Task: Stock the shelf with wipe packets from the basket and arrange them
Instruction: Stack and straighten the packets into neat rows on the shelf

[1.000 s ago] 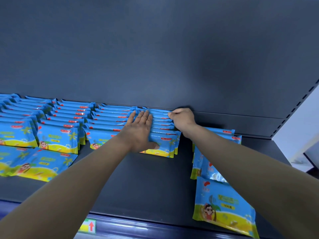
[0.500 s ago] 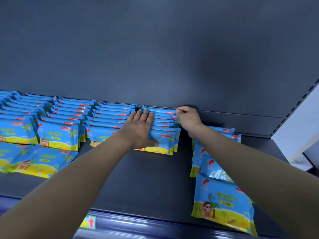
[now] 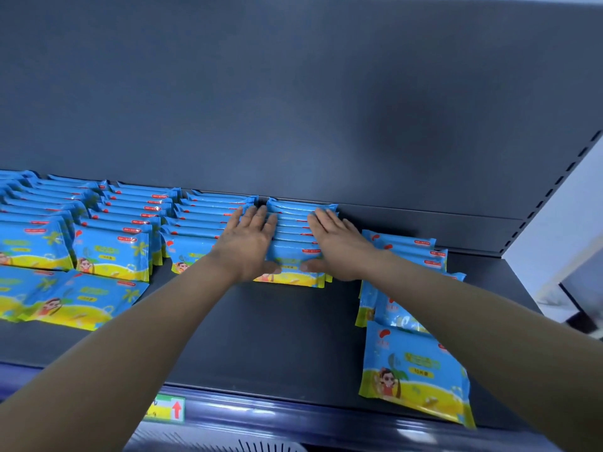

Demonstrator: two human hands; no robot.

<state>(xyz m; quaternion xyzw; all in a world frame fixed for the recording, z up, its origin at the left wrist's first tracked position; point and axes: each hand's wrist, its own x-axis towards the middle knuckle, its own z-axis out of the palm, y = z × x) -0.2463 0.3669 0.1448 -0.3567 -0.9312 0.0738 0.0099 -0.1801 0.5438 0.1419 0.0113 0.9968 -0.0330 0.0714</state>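
Note:
Blue and yellow wipe packets stand in rows along the back of a dark shelf (image 3: 277, 337). My left hand (image 3: 248, 246) lies flat against the left side of the middle row of packets (image 3: 293, 256). My right hand (image 3: 339, 246) lies flat against that row's right side. Both thumbs rest on the row's front packet, and the fingers are stretched out towards the back panel. Neither hand is closed around a packet. The basket is out of view.
More packet rows (image 3: 111, 252) fill the shelf to the left, with flat packets (image 3: 81, 301) in front of them. A looser pile (image 3: 408, 256) and one flat packet (image 3: 414, 373) lie at the right. A price label (image 3: 166, 407) is on the front rail.
My right hand has opened from a fist at the row's back right corner and come forward to lie flat on the row's right side. My left hand stayed on the left side.

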